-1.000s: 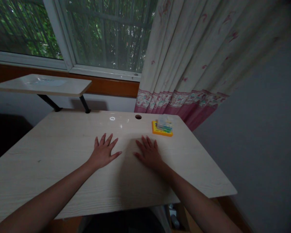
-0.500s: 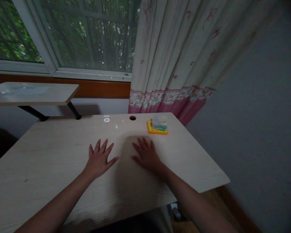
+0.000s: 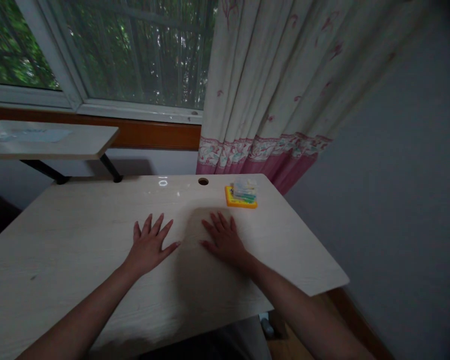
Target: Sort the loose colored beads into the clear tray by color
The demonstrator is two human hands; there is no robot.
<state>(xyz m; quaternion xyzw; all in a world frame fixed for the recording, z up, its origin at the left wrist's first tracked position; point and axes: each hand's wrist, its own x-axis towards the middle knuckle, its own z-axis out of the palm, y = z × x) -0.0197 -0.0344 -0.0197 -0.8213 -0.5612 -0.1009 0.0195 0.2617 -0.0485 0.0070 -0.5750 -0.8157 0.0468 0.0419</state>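
Likely light and stiff, the yellow case suits edge-gripping; your left hand and right hand spread wide, empty.

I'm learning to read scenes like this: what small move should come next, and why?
Probably ease the right hand forward toward the yellow item under the clear box. Its grip looks open and empty, and that pair lies just beyond its fingertips, farther from the left hand.
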